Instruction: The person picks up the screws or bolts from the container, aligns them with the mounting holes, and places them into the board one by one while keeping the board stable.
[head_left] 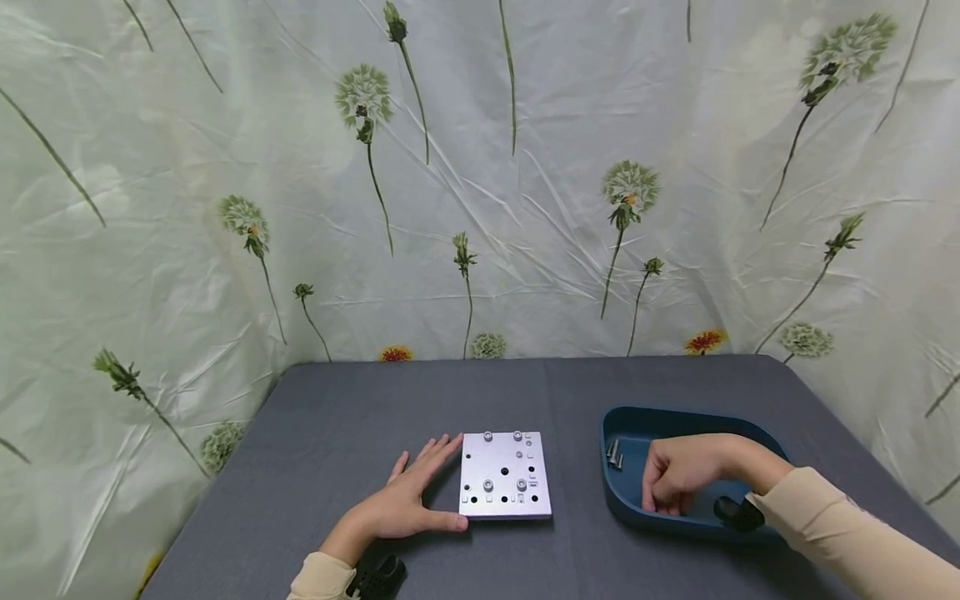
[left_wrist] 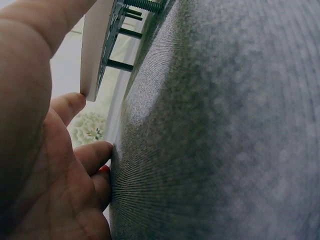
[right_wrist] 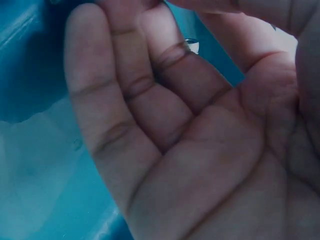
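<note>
A silvery square metal plate with several holes and socket-head screws lies at the middle of the table. In the left wrist view, threaded screw shanks stick out from its underside. My left hand spans the plate's left side, thumb at the near corner and index finger at the far one, fingers mostly straight. Inside the blue bin, my right hand reaches down with curled fingers; its fingertips are hidden, so whether it holds something cannot be seen. A shiny metal piece shows behind those fingers.
Several loose screws lie at the bin's left end. Grey cloth covers the table, and a pale flower-printed curtain hangs behind it. Dark wrist straps sit on both wrists.
</note>
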